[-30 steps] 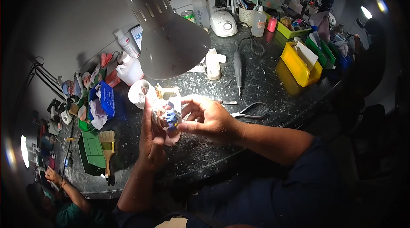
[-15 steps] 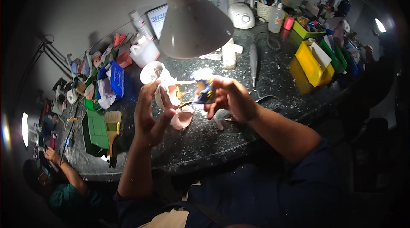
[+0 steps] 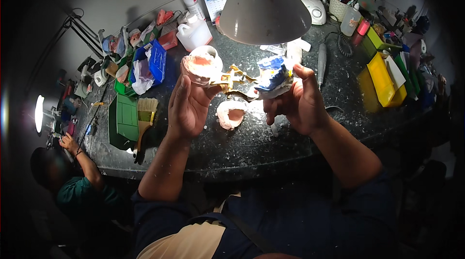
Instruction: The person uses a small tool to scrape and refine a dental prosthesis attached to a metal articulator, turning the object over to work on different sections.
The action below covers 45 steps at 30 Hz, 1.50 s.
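Note:
Under the lamp, a brass-coloured dental articulator hangs opened out between my two hands. My left hand is closed round its left half, which bears a pink plaster dental cast with the upper face showing. On the right half is a pale cast with blue wax over it, gripped at its outer side by my right hand. Some of my right fingers are hidden beneath that cast. Below the articulator, a loose pink horseshoe-shaped plaster cast lies on the bench.
A lamp shade hangs close above my hands. Left stand a green dustpan, a brush and a blue bin. A corded handpiece and yellow bin are at right. Another person works far left.
The articulator halves have been tilted and spread, so the pink cast and blue wax now face upward. My view has shifted, and the bench things appear farther right.

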Each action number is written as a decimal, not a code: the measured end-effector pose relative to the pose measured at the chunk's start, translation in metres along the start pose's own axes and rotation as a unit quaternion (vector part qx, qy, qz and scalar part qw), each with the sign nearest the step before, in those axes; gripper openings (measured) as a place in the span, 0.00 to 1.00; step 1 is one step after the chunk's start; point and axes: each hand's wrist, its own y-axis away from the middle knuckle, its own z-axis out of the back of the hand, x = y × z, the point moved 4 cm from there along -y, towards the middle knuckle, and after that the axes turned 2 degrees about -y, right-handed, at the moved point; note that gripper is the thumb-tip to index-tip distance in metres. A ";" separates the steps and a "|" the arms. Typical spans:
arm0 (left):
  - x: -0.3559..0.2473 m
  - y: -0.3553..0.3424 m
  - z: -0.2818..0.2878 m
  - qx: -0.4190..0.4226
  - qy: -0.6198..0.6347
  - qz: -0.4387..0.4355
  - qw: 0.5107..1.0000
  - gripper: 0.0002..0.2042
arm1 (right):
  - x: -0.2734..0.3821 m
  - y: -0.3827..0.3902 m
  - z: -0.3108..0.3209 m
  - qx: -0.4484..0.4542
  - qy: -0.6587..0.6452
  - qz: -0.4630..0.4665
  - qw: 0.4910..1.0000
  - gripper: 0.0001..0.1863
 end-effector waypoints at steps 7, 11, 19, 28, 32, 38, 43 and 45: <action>0.002 0.000 0.003 -0.045 0.051 0.031 0.997 0.30 | -0.008 0.000 -0.004 0.012 -0.022 -0.053 0.998 0.46; 0.003 0.000 0.003 -0.054 0.052 0.027 0.997 0.31 | -0.009 -0.001 -0.007 0.029 -0.016 -0.058 0.998 0.45; -0.004 0.001 0.005 -0.078 0.036 0.003 0.996 0.31 | 0.001 0.000 -0.007 -0.013 0.050 -0.009 0.999 0.36; -0.006 0.000 0.003 -0.050 -0.023 -0.026 0.998 0.32 | -0.005 -0.001 -0.017 -0.009 0.147 0.064 0.987 0.35; -0.009 -0.001 0.006 -0.036 -0.147 -0.099 0.983 0.34 | 0.000 -0.001 -0.026 0.020 0.189 0.156 0.969 0.39; 0.004 0.007 -0.004 0.071 -0.221 0.018 0.973 0.32 | 0.003 -0.002 -0.011 -0.018 0.226 0.195 0.954 0.49; 0.006 0.009 -0.010 0.065 -0.230 0.039 0.970 0.33 | 0.008 0.001 -0.019 -0.019 0.277 0.165 0.946 0.46; 0.008 0.010 -0.014 0.059 -0.227 0.060 0.970 0.35 | 0.006 -0.001 -0.017 -0.007 0.288 0.171 0.942 0.43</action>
